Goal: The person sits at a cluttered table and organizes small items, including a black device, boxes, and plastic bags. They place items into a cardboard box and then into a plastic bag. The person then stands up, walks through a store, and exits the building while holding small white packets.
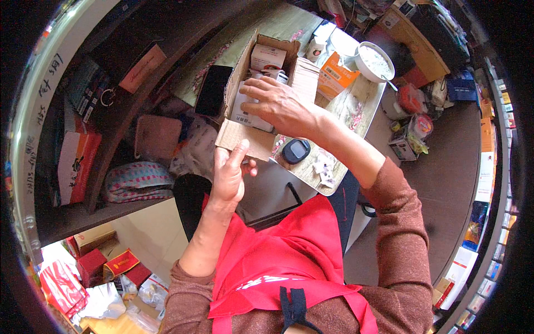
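An open cardboard box [245, 135] lies on a small marble-patterned table [333, 163]. My left hand [232, 171] grips its near flap, thumb on top and fingers beneath. My right hand [277, 106] reaches over the opening, its fingers above a white printed carton [249, 113]; whether it touches the carton cannot be told. Deeper in the box are another small white carton [268, 57] and some light items partly hidden by that hand. A black smartphone [214, 90] lies left of the box. A dark blue device with a small screen [296, 150] lies near the box's right corner.
Right of the box are an orange packet [336, 76] and a white bowl [375, 62] with a spoon. Crumpled wrappers [325, 167] lie near the table's front edge. A dark shelf [125, 100] stands left, with a dotted cloth bundle [137, 181]; a dark counter [438, 167] curves along the right.
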A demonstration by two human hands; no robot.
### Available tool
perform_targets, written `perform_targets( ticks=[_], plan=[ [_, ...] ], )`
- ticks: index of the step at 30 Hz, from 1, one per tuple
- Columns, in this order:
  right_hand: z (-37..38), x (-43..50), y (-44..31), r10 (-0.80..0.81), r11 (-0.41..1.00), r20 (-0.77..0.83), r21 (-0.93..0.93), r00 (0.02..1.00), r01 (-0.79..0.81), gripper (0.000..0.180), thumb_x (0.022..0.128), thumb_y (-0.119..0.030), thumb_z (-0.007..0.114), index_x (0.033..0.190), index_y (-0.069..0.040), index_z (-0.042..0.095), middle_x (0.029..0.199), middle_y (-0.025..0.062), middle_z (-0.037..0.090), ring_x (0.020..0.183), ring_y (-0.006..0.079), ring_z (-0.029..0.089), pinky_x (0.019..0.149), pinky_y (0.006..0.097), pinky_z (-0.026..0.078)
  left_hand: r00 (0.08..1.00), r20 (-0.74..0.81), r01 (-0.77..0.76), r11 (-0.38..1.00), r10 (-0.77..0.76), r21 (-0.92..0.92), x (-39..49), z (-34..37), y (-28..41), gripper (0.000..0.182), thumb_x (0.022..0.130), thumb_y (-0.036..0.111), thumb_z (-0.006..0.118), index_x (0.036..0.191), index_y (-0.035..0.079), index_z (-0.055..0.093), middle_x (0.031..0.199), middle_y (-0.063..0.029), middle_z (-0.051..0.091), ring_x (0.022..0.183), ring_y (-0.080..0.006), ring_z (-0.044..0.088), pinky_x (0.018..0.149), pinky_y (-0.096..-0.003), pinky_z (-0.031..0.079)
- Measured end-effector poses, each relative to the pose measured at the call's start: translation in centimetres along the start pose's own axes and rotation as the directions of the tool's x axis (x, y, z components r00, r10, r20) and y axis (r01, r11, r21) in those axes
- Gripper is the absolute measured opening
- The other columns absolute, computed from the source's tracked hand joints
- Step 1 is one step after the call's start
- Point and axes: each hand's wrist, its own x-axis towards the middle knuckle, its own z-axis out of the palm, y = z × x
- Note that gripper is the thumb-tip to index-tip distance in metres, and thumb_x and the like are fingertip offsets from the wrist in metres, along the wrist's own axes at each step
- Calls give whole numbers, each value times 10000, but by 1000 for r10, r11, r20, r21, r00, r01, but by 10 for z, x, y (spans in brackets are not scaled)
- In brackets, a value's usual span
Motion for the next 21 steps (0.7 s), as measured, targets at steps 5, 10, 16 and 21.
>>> perform_targets(
  ticks=[5,10,16,21],
  plan=[
    [-3,-4,8,61,987,-205,159,977,-28,285,854,-119,623,1132,-56,648,1247,166,598,1224,345,549,1060,447,422,999,-32,-20,1000,20,4,0,0,-1,236,970,203,642,1153,62,595,896,-18,638,625,-89,561,471,-242,460],
    [-17,-12,40,358,933,-487,155,797,-325,312,910,-34,588,1216,-80,631,1249,154,605,1200,355,557,1042,449,432,979,10,-201,969,202,143,0,2,-1,363,967,250,652,1252,54,542,980,-19,621,672,-62,543,476,-218,424],
    [-10,-27,79,566,817,-222,280,794,-504,314,1032,-252,507,1213,-35,643,1268,169,622,1208,349,556,1040,424,429,770,105,-582,625,630,521,20,2,1,804,953,322,681,1557,9,252,1366,-158,460,1289,-285,436,1130,-425,322],
    [-1,-32,81,420,906,-244,165,874,-390,333,1026,-279,498,1047,-24,710,1104,142,698,1124,332,600,994,431,457,842,65,-421,576,536,701,68,3,1,785,859,192,767,1512,25,366,1413,-213,474,1314,-324,446,1130,-434,332]
  ],
)
